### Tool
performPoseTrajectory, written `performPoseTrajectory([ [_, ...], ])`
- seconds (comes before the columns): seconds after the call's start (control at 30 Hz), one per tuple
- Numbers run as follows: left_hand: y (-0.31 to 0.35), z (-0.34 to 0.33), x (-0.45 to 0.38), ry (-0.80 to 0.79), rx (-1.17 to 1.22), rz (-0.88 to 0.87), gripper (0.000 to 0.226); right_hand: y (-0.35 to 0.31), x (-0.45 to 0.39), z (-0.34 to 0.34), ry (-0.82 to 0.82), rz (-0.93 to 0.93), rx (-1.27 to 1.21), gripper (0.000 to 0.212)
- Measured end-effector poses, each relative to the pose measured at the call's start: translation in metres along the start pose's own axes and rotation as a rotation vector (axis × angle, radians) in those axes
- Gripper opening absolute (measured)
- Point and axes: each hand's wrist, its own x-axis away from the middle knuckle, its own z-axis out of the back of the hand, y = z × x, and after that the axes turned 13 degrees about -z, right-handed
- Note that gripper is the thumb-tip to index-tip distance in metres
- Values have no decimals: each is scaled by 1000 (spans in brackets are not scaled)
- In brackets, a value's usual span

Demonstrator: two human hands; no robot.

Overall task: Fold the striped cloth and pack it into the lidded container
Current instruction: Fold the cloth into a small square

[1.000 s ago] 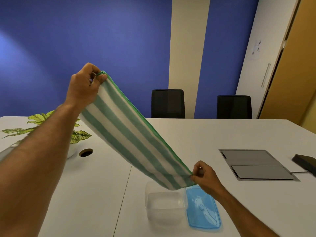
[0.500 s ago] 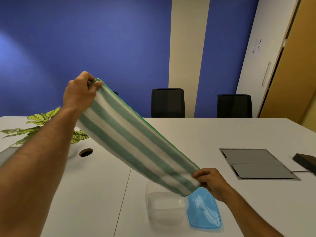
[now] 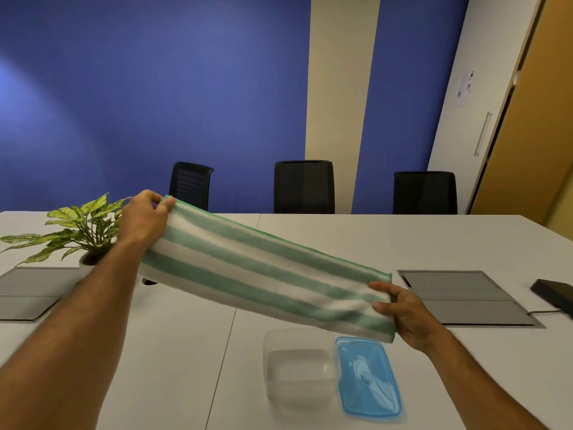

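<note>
White table (image 3: 186,336) fills the lower view under a blue wall (image 3: 155,88), with open surface at left and centre. Left hand (image 3: 144,218) pinches one end of the striped cloth (image 3: 263,271), now held lower and flatter than before; right hand (image 3: 406,315) grips the other end. Below sit the clear container (image 3: 297,370) and its blue lid (image 3: 367,377), touching.

No readable text, wall notice (image 3: 465,88) too blurred

Green-and-white striped cloth (image 3: 263,271), clear container (image 3: 299,372), translucent blue lid (image 3: 369,378), white table (image 3: 356,240), blue wall (image 3: 155,88)
</note>
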Motion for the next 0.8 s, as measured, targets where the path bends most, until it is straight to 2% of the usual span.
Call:
performPoseTrajectory([
  [0.07,-12,-8,8,-10,-11,31,38,-7,1,5,-14,-8,41,63],
  [0.2,-34,-20,26,-24,27,117,38,-22,6,16,42,-28,128,32],
  [0.23,-39,-23,31,-25,54,146,36,-24,7,20,31,-20,115,35],
  [0.33,-52,-31,48,-40,151,243,34,-31,7,26,11,2,132,66],
  [0.47,-70,-42,70,-102,273,328,26,-42,11,27,18,8,193,63],
  [0.63,-75,-48,98,-244,568,409,18,-53,12,32,119,-33,238,32],
  [0.7,-72,-49,106,-305,599,381,24,-56,14,32,129,-21,272,35],
  [0.8,-63,-47,117,-476,592,331,37,-60,19,31,130,-4,391,55],
])
